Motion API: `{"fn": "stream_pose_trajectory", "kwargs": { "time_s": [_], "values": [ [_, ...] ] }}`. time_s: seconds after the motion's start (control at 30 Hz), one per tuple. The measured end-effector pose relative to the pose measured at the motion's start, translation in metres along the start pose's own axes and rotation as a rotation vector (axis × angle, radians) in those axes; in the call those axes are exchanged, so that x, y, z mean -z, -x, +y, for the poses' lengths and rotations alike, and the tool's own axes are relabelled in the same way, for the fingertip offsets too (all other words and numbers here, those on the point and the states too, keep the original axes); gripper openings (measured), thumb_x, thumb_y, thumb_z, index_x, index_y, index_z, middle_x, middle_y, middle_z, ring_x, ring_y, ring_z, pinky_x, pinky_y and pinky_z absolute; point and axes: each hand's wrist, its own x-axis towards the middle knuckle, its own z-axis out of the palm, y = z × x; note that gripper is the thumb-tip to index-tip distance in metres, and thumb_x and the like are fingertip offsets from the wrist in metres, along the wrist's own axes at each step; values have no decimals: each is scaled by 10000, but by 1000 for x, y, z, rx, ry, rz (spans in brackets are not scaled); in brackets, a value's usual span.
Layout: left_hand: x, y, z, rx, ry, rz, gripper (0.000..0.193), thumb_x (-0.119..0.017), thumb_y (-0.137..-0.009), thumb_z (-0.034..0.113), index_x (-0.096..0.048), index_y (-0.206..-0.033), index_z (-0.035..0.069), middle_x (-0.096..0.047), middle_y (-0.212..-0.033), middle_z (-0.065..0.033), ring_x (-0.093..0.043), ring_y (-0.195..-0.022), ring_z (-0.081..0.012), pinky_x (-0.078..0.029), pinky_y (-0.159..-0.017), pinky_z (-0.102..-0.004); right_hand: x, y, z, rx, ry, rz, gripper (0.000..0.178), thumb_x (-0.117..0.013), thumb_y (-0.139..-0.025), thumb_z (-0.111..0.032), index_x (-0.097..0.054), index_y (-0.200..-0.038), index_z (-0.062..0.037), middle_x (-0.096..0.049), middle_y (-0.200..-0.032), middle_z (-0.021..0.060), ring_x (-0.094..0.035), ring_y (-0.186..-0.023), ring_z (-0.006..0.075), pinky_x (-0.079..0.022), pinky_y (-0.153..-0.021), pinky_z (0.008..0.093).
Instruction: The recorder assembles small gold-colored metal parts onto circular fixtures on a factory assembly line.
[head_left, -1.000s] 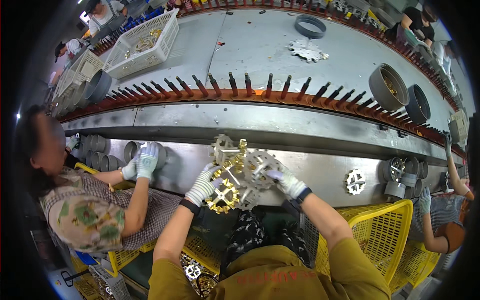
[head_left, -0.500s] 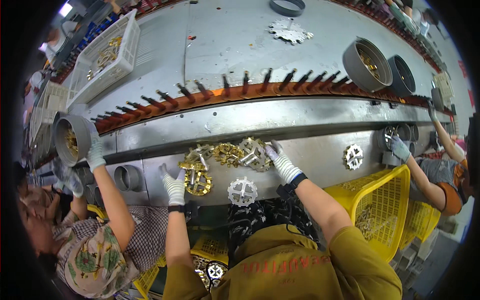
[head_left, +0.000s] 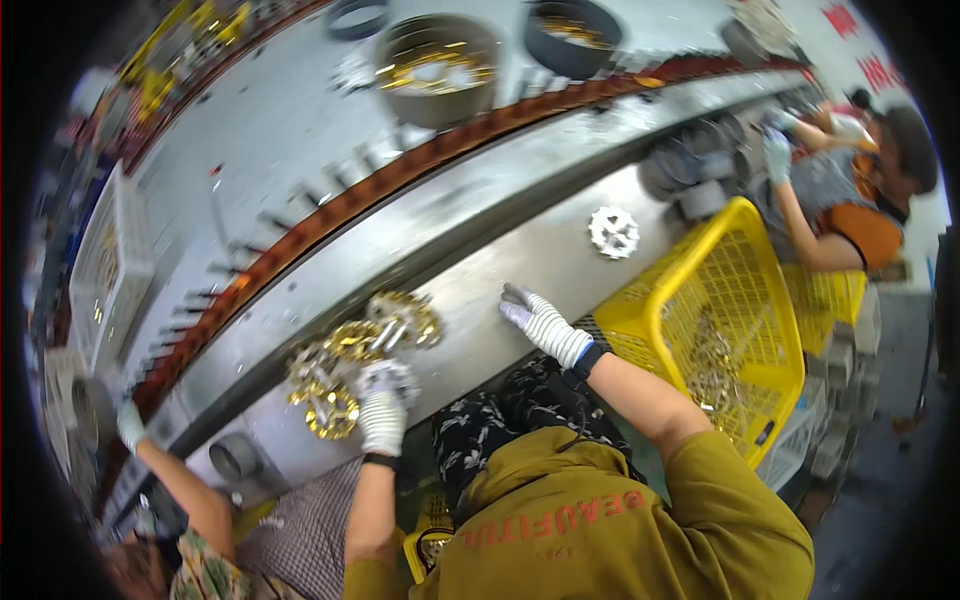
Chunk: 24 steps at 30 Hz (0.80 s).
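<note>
My left hand [head_left: 382,420], in a striped white glove, has its fingers on the near edge of a silver toothed disc [head_left: 390,374] and appears to grip it; motion blurs the fingertips. Just beyond and to the left lies a group of spoked, toothed discs, among them a gold one [head_left: 331,413] and another gold one [head_left: 353,341]. A silver and gold piece [head_left: 405,318] lies at the right end of this group. Over the bare metal bench to the right, my right hand [head_left: 532,316] holds nothing, its gloved fingers stretched out. Farther right sits a separate silver disc [head_left: 614,232].
A yellow basket [head_left: 648,310] of metal parts stands by my right arm. Beyond the bench's raised metal ledge runs a row of upright dark pegs on a reddish rail [head_left: 325,216]. A grey tub [head_left: 437,100] holds gold parts. Co-workers sit on both sides.
My view has turned to the right. My left hand has moved from beside the gold disc onto the silver disc. My right hand has left the group and moved out over the bench.
</note>
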Motion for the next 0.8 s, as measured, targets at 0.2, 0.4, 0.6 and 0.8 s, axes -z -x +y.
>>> {"fn": "stream_pose_trajectory", "kwargs": {
  "time_s": [0.2,0.4,0.6,0.8],
  "values": [
    [-42,49,88,-153,-1413,403,487,-653,-737,24,-535,-1208,49,-431,-1325,-236,-552,-1086,-419,-474,-924,-423,154,123,32,18,-108,210,505,-558,-950,-207,-388,-1359,36,-495,-1341,170,-476,-1239,232,-376,-1051,339],
    [-188,46,128,-548,-1413,208,478,-621,-811,154,-516,-1249,-6,-547,-1159,-245,-556,-984,-377,-458,-857,-450,339,247,166,-91,-470,743,414,-598,-915,-178,-506,-1254,42,-614,-1157,152,-591,-1051,226,-472,-942,336],
    [-548,8,109,-647,-1214,-717,404,-640,-836,139,-549,-1210,17,-594,-1128,-181,-602,-963,-296,-498,-819,-373,482,387,364,-590,-129,1014,616,-652,-849,-335,-458,-1331,-3,-491,-1354,188,-474,-1248,286,-379,-1041,380],
    [-753,-89,-61,-396,-1994,-1154,733,-736,-744,330,-419,-1339,42,-456,-1337,-198,-506,-1169,-367,-435,-966,-460,514,408,372,-1143,648,285,774,-692,-736,-461,-432,-1369,-98,-463,-1334,165,-419,-1258,326,-343,-1052,445]
  ]
}}
